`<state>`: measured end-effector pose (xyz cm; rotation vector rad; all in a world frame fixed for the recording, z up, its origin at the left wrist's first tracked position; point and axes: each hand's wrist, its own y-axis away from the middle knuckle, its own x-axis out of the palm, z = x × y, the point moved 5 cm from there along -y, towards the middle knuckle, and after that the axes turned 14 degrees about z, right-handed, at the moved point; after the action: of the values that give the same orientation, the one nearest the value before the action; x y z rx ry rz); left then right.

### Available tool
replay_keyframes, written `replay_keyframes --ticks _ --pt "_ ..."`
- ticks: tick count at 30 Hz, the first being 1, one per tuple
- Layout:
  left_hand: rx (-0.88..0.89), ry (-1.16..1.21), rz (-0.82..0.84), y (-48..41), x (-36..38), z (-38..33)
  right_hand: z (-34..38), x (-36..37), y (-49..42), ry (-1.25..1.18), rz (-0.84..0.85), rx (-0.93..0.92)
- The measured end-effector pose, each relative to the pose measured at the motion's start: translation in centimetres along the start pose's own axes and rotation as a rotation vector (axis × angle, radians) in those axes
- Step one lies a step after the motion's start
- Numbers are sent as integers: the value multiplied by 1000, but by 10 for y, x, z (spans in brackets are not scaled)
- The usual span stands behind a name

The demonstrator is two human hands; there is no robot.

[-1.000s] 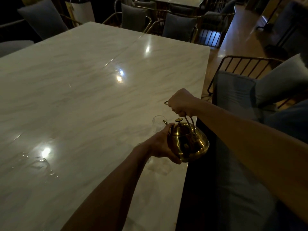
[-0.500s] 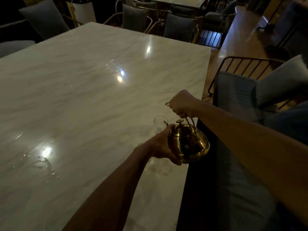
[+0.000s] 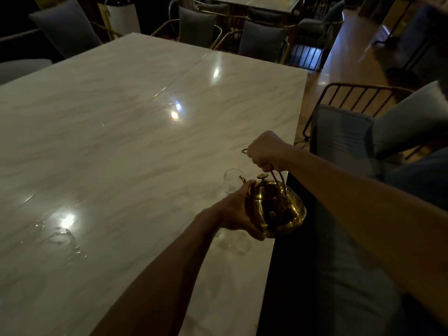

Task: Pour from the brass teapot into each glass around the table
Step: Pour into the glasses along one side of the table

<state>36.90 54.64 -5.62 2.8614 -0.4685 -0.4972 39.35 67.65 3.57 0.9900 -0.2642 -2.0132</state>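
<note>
The brass teapot [image 3: 274, 209] hangs over the right edge of the marble table [image 3: 109, 141], tipped slightly with its spout toward a clear glass [image 3: 231, 181] standing just left of it. My right hand [image 3: 265, 151] grips the teapot's wire handle from above. My left hand [image 3: 236, 212] cups the pot's left side and underside, thumb near the lid. A second clear glass [image 3: 61, 235] lies faint at the table's left, among bright reflections.
A grey cushioned chair with a metal-bar back [image 3: 349, 132] stands right beside the table edge. More grey chairs [image 3: 261, 40] line the far end, with another table behind them. A wet-looking patch [image 3: 234, 243] shows under my left hand.
The teapot and both hands have barely shifted; the pot's tilt toward the near glass stays almost the same.
</note>
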Motion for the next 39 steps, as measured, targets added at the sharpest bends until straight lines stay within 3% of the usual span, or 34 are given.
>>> replay_keyframes --ticks 20,39 --pt "14 -26 0 -1 1 -2 1 0 4 4 63 3" --pt "12 -43 -12 0 -1 -5 6 -7 15 -27 -1 -40"
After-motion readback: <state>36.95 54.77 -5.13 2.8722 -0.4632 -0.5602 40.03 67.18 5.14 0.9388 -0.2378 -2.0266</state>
